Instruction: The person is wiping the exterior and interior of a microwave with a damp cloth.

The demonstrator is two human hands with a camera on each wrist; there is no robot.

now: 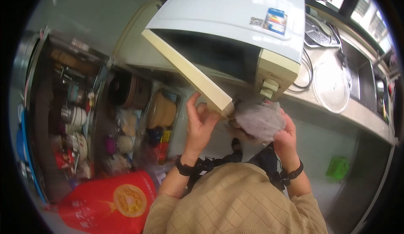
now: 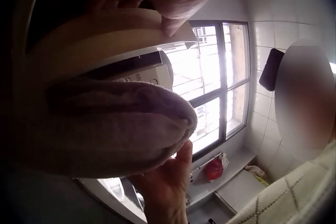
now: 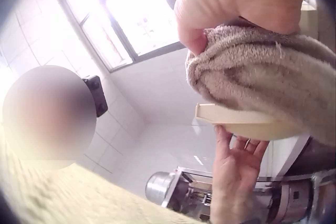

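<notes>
A white microwave (image 1: 227, 6) has its cream door (image 1: 189, 72) swung partly open. My left hand (image 1: 198, 126) holds the door's free edge, its thumb on the edge in the left wrist view and its fingers against the outer face in the right wrist view. Bunched in my right hand (image 1: 287, 135) is a greyish cloth (image 1: 259, 120), just below the control panel (image 1: 275, 74). The right wrist view shows that hand's thumb pressed into the cloth (image 3: 236, 71), near the door (image 3: 252, 121). The microwave's inside is dark.
At the right, a round plate (image 1: 331, 86) lies on the counter (image 1: 362, 122) beside a sink (image 1: 362, 78). Open drawers (image 1: 99, 150) with bowls and pots fill the left side. A red bag (image 1: 109, 200) stands below them, and a green bin (image 1: 338, 168) is on the floor.
</notes>
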